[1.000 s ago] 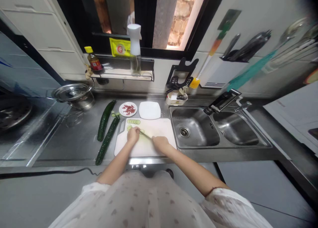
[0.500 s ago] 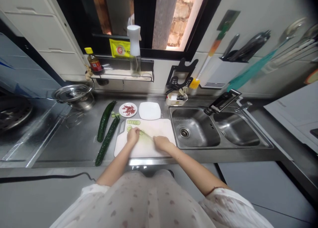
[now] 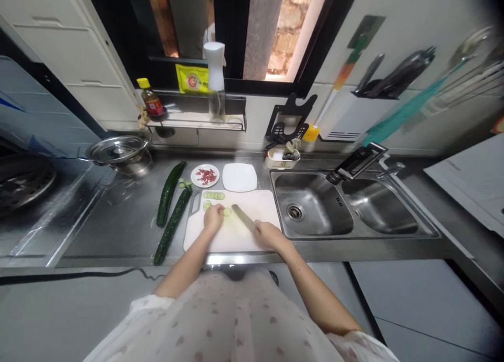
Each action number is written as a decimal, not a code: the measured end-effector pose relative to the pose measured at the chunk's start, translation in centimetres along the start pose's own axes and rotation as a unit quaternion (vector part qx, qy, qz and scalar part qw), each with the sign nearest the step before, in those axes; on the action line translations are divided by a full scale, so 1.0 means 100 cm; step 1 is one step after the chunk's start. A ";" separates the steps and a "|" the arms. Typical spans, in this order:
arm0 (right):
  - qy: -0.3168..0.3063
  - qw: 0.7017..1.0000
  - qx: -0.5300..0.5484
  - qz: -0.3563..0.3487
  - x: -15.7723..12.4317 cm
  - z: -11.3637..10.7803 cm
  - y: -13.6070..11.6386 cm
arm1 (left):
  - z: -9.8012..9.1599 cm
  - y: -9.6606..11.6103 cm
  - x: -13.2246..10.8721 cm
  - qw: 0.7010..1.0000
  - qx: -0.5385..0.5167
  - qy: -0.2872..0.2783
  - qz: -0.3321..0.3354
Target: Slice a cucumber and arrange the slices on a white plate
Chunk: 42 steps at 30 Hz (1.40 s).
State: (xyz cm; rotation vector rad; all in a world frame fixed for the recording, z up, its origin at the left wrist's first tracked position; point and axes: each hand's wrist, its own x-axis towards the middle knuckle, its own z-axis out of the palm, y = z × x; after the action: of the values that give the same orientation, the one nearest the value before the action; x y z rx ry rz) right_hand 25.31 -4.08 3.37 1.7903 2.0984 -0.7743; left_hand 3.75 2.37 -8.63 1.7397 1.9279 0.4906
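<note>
The surface [image 3: 118,225] is of grey metal, and a double sink [image 3: 323,215] is set into it on the right. Directly on it are a white cutting board [image 3: 236,239], two cucumbers [image 3: 171,228], a round plate [image 3: 194,177], a square plate [image 3: 239,177] and a lidded pot [image 3: 137,165].

The knife [image 3: 244,218] looks smooth metal, the cutting board [image 3: 236,240] matt plastic.

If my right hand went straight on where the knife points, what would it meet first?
Likely the row of cucumber slices, knife leading, perhaps grazing the lone slice on the way; depth is unclear.
</note>
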 end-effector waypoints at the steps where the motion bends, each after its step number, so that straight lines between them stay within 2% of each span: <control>1: 0.016 1.000 0.006 0.016 0.000 0.003 0.002 | 0.001 0.000 -0.001 1.000 0.004 0.004 0.004; 5: 0.052 0.996 0.016 0.074 0.002 0.016 0.008 | 0.005 0.000 -0.007 0.999 0.016 0.027 0.018; 15: 0.073 0.994 0.028 0.083 0.010 0.026 -0.005 | 0.007 0.004 -0.023 0.995 0.029 0.057 0.071; 25: 0.054 0.996 0.023 0.064 0.010 0.031 -0.010 | 0.002 0.010 -0.019 0.999 0.028 0.016 0.016; 34: 0.056 0.996 0.029 0.064 0.011 0.032 -0.006 | -0.004 0.015 -0.017 0.998 -0.049 0.007 -0.029; 38: 0.057 0.996 0.032 0.068 0.011 0.032 -0.005 | -0.008 0.010 -0.023 0.994 -0.087 0.020 -0.063; 42: 0.056 0.996 0.030 0.070 0.012 0.033 -0.004 | -0.018 -0.003 -0.024 0.990 -0.103 0.042 -0.089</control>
State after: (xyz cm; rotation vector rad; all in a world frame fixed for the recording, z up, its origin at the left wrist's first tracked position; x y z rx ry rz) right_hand 24.26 -4.94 0.13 2.0320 2.0107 -0.7222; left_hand 2.58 0.03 -7.03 1.4247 1.9900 0.6807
